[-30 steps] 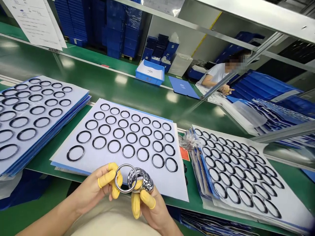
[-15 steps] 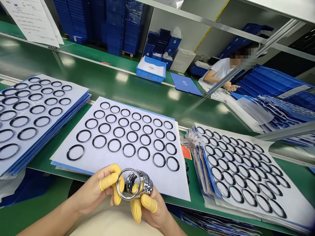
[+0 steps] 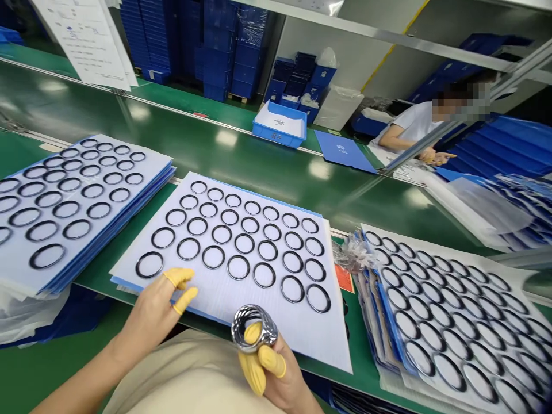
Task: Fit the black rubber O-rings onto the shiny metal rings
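Observation:
My right hand (image 3: 276, 362), with yellow finger cots, grips a stack of shiny metal rings (image 3: 254, 329), one finger through their middle. It is in front of the near edge of the middle sheet. My left hand (image 3: 157, 302), with yellow cots on its fingertips, hovers over the near left corner of that white sheet (image 3: 207, 290). Its fingers are apart and no ring shows between them. Just beyond its fingertips lies a dark-edged ring (image 3: 137, 265), the nearest of several rings set out in rows on the sheet.
On the left stands a stack of ring-covered sheets (image 3: 116, 215); another ring-covered stack (image 3: 375, 322) is on the right. Behind runs a green belt (image 3: 293, 167) with a blue tray (image 3: 280, 138) and a blue board (image 3: 345, 150) beyond. A co-worker (image 3: 409, 126) sits across, behind a metal post (image 3: 452, 118).
My left hand has moved left and away from the stack of rings, its fingers now apart. The single ring formerly between my hands no longer shows separately. The view has shifted slightly.

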`<state>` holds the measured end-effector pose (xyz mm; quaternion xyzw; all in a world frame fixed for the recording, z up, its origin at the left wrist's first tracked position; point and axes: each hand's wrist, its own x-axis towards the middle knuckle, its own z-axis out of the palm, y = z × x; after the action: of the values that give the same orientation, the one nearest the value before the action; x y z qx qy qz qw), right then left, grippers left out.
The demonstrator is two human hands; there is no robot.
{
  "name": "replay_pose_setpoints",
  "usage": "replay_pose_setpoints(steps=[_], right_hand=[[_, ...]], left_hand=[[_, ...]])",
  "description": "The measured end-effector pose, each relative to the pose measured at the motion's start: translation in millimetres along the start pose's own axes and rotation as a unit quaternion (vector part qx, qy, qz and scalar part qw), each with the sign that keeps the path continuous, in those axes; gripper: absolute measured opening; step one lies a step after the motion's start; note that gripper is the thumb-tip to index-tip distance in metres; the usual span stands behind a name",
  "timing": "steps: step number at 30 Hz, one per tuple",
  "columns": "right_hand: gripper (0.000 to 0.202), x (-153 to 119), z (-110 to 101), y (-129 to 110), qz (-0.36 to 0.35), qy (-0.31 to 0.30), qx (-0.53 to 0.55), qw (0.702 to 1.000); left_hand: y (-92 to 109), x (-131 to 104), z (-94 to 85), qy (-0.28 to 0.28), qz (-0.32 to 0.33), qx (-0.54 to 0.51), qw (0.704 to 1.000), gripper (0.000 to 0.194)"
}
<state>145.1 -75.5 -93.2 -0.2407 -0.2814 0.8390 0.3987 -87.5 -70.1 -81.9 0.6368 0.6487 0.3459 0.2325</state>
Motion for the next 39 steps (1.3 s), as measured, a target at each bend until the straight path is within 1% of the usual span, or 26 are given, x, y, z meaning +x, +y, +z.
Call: replay_pose_setpoints(steps=[1,2,4,5,7,9,13,14,15,16,17,18,19,20,21,23,24,26,29,31,33,35,39], right_hand=[[0.036,-1,-1,1,0.0,0.012,0.005,1.0],[0.036,-1,-1,2,0.003,0.019,0.009,1.0],[0.035,0,0,2,0.011,0.025,0.008,1.0],[0.035,0,1,2,0.012,0.03,0.001,0.999],[0.036,0,4,2,0.003,0.051,-0.02,0.998],[0.037,-1,7,2,-0.003,0.074,-0.041,0.996],[0.038,-8,9,2,0.035,0.086,-0.059,0.994],[0.038,-10,9,2,0.035,0.094,-0.06,0.993],[0.037,-11,9,3,0.029,0.104,-0.058,0.992],[0.037,-11,8,3,0.02,0.113,-0.056,0.992],[0.036,-11,8,4,0.013,0.117,-0.054,0.992],[0.035,-10,8,5,0.009,0.114,-0.053,0.992],[0.034,-9,9,6,0.006,0.106,-0.051,0.993],[0.033,-8,9,8,0.005,0.096,-0.049,0.994],[0.033,-7,9,9,0.003,0.086,-0.045,0.995],[0.034,-5,10,11,0.002,0.074,-0.037,0.997],[0.034,-4,10,12,0.004,0.072,-0.035,0.997],[0.035,-4,9,12,0.01,0.071,-0.038,0.997],[0.037,-6,6,12,0.005,0.061,-0.048,0.997],[0.038,-7,5,12,0.0,0.046,-0.053,0.998],[0.04,-6,6,11,0.002,0.035,-0.059,0.998],[0.043,-5,10,8,0.007,0.026,-0.067,0.997],[0.048,-1,18,4,0.007,0.007,-0.076,0.997]], left_hand=[[-11,1,-7.1,0.032,0.023,0.082,0.996,0.028],[-22,1,-14.4,0.048,0.035,0.155,0.986,0.028],[-38,0,-27.7,0.044,0.039,0.263,0.963,0.028],[-44,0,-33.0,0.033,0.034,0.292,0.955,0.027],[-50,-1,-40.1,0.02,0.025,0.304,0.952,0.024],[-53,-2,-43.8,0.019,0.02,0.284,0.958,0.024],[-51,-5,-48.9,0.04,0.005,0.248,0.968,0.026],[-48,-6,-49.9,0.045,-0.002,0.231,0.972,0.026],[-45,-7,-50.4,0.049,-0.017,0.192,0.98,0.025],[-40,-7,-50.0,0.053,-0.038,0.123,0.99,0.023],[-34,-7,-48.3,0.054,-0.064,0.024,0.996,0.021],[-27,-7,-45.3,0.051,-0.096,-0.097,0.989,0.019],[-19,-6,-40.9,0.04,-0.127,-0.223,0.966,0.019],[-10,-4,-35.4,0.021,-0.153,-0.335,0.93,0.023],[0,-3,-29.2,-0.008,-0.171,-0.418,0.892,0.029],[17,0,-16.6,-0.08,-0.195,-0.523,0.826,0.039],[25,2,-11.2,-0.115,-0.203,-0.551,0.801,0.042],[35,3,-3.0,-0.166,-0.214,-0.58,0.768,0.042],[41,5,3.6,-0.215,-0.219,-0.599,0.74,0.038],[42,6,6.2,-0.232,-0.216,-0.606,0.73,0.036],[42,6,8.5,-0.24,-0.211,-0.605,0.73,0.035],[41,6,10.6,-0.244,-0.205,-0.596,0.737,0.036],[43,5,14.2,-0.242,-0.181,-0.564,0.769,0.033]])
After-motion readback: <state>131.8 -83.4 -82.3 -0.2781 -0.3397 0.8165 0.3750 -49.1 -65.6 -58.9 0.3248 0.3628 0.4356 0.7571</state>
